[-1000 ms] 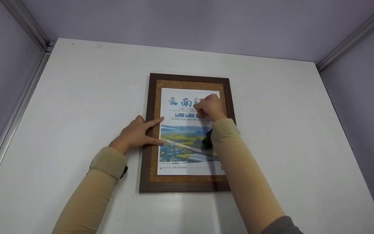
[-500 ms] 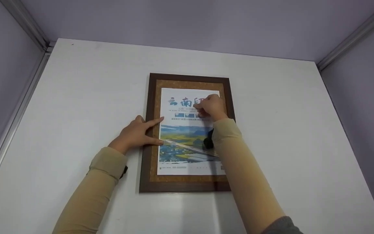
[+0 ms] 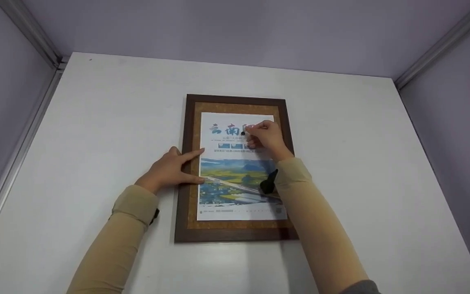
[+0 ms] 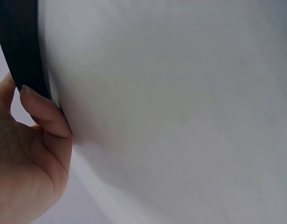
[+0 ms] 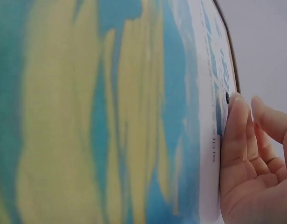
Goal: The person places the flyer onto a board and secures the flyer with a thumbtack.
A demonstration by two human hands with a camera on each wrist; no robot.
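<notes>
Lying flat at the middle of a smooth, matte white table (image 3: 96, 122): a rectangular board (image 3: 235, 167) with a dark brown wooden frame and a grainy, cork-like tan border inside it. Covering most of that cork, a glossy white poster (image 3: 235, 179), printed with blue brush-style characters along the top and a green, yellow and blue landscape below.

Resting with straight, spread fingers on the frame's left edge, the left hand (image 3: 169, 169), forefinger and thumb reaching onto the poster's margin; seen up close from the left wrist, thumb tip against the dark rim.

Curled over the poster's upper part, the right hand (image 3: 265, 136), fingertips (image 5: 236, 121) pinching a small round black pin (image 3: 242, 133) against the paper, just beside the printed characters; from the right wrist, only a dark dot at the fingertip.

Covering both forearms, soft tan sleeves, with a black strap at the right wrist. Around the table, plain lilac walls with pale metal corner strips.
</notes>
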